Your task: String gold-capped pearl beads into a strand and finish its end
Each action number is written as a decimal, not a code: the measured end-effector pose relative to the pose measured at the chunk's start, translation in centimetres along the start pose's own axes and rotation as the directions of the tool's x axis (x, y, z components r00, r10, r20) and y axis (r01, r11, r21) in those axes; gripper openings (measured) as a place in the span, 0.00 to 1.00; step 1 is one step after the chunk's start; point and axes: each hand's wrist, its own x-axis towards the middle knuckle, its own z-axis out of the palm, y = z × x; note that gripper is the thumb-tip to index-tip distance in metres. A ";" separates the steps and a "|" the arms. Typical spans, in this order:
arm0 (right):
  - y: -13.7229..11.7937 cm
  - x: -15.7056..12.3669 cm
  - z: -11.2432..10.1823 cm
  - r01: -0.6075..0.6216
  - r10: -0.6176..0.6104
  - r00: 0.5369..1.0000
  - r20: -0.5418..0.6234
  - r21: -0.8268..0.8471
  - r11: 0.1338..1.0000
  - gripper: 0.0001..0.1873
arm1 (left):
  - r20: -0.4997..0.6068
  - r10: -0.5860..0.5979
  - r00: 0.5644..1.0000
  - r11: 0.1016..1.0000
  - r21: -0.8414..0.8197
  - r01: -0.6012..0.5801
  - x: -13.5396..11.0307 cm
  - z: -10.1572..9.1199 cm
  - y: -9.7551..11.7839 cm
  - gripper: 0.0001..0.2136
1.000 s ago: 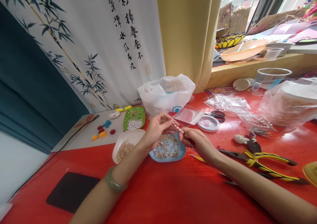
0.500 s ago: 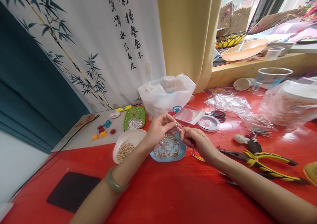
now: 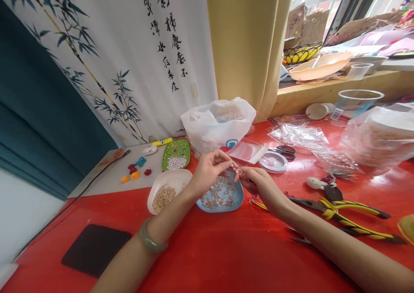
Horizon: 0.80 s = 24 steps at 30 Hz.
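My left hand point(image 3: 211, 168) and my right hand point(image 3: 257, 181) meet above a blue dish point(image 3: 238, 196), fingertips pinched close together. Between them is a small string of beads point(image 3: 235, 169), shiny and pale; its finer details are too small to make out. Both hands grip it. The dish below holds gold and clear beaded strands point(image 3: 218, 193). Left of it, partly behind my left forearm, a cream dish point(image 3: 155, 183) contains small gold beads point(image 3: 164, 198). Behind that, a green tray point(image 3: 166, 155) holds white beads point(image 3: 176, 162).
Yellow-black pliers point(image 3: 336, 211) lie right, partly near my forearm. Scissors point(image 3: 286, 152), a white spool point(image 3: 273, 161) and clear plastic packets point(image 3: 299, 135) sit behind. A white plastic bag point(image 3: 216, 124) stands at the back. A dark flat tablet-like object point(image 3: 95, 250) lies front left.
Both hands stay nearly in place, with small shifts of the fingers around the beads. The whole view has moved very slightly.
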 end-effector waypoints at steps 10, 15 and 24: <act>0.0 0.1 0.1 -0.016 0.010 0.997 -0.080 -0.074 0.997 0.12 | 0.009 -0.013 1.000 1.000 -0.015 0.014 0.0 0.2 -0.2 0.04; 0.1 0.1 0.0 -0.015 0.008 0.997 -0.083 -0.091 0.996 0.11 | 0.007 -0.032 0.999 0.998 -0.046 0.032 0.0 0.3 -0.3 0.04; 0.1 0.2 0.1 -0.026 0.010 0.994 -0.108 -0.146 0.989 0.16 | 0.019 -0.062 0.998 0.994 -0.090 0.064 0.1 0.2 -0.5 0.05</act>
